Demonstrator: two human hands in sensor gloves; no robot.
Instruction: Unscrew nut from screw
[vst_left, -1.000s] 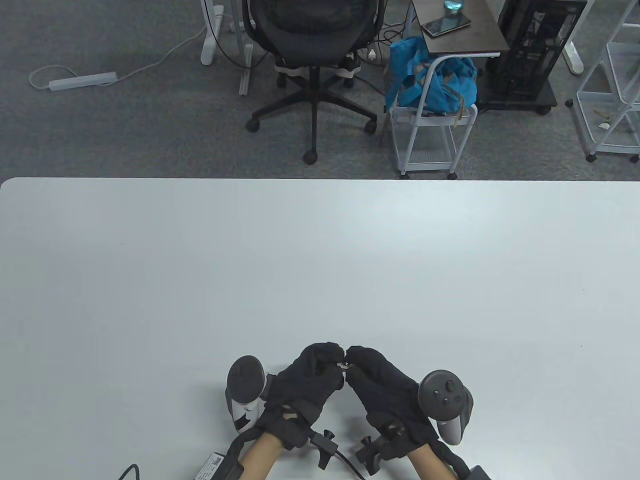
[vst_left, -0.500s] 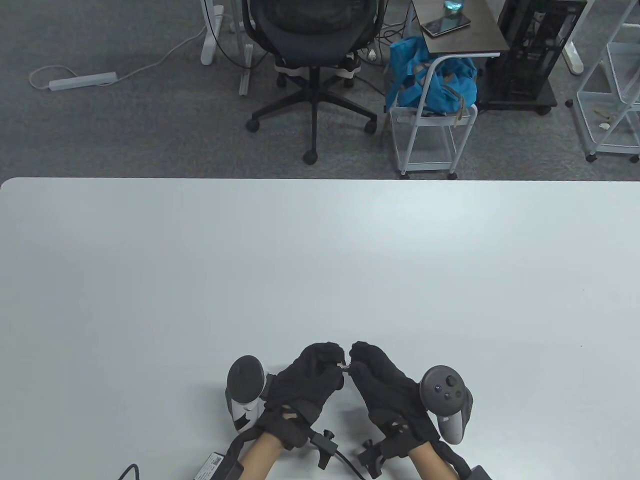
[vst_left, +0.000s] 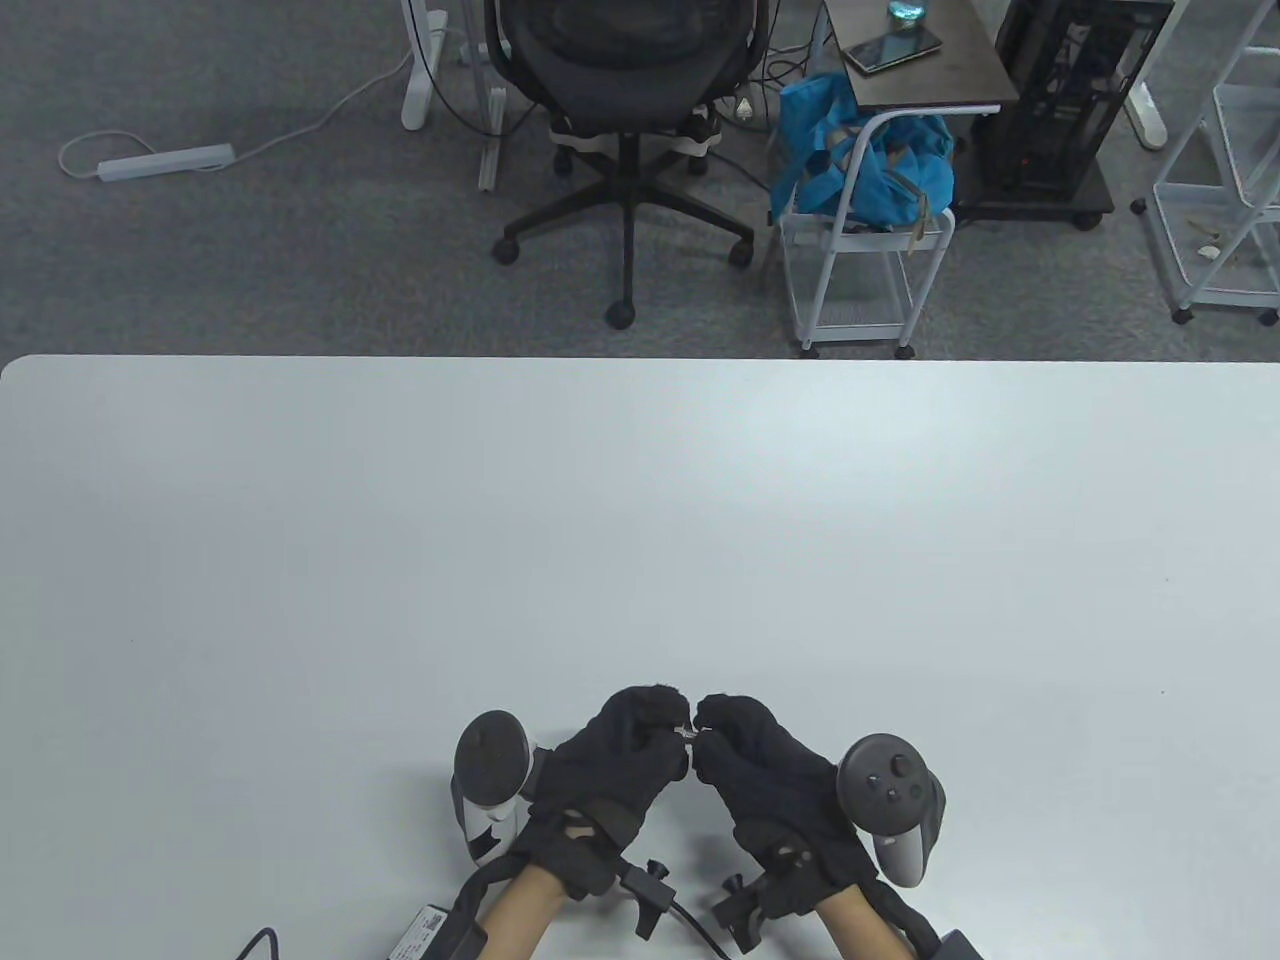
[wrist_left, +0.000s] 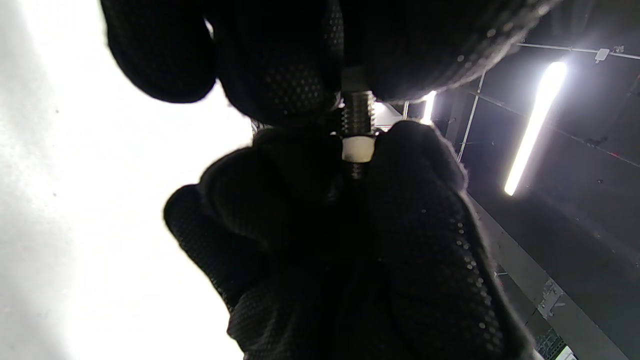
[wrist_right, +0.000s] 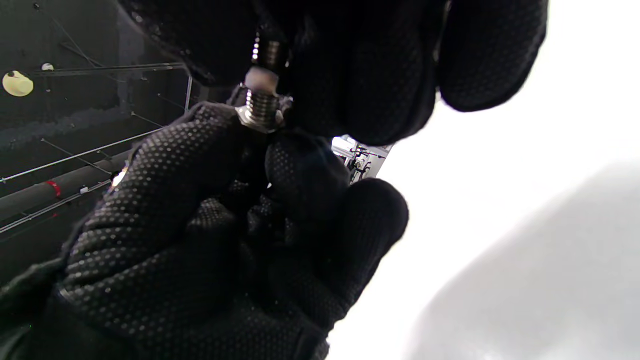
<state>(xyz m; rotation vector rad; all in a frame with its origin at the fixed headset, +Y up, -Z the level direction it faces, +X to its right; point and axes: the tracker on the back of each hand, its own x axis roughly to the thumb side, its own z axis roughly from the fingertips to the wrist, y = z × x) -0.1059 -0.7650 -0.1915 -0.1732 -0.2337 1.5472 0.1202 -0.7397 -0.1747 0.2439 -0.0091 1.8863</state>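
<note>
A metal screw (vst_left: 688, 733) is held in the air between both gloved hands near the table's front edge. My left hand (vst_left: 672, 722) pinches the screw's head end; the thread (wrist_left: 357, 112) sticks out of its fingers. My right hand (vst_left: 706, 722) pinches a white nut (wrist_left: 358, 149) that sits on the thread, with a short stub of thread showing past it. In the right wrist view the white nut (wrist_right: 261, 80) lies against my right fingertips, the thread (wrist_right: 261, 106) runs down to my left fingers, and the head is mostly hidden by the glove.
The white table (vst_left: 640, 520) stretches bare ahead of the hands. Cables and a small box (vst_left: 425, 930) lie at the front edge by my left forearm. An office chair (vst_left: 625, 110) and a cart (vst_left: 860, 250) stand on the floor beyond the far edge.
My right hand's fingers and its tracker have shifted slightly around the nut and back. My left hand has stayed still, holding the screw.
</note>
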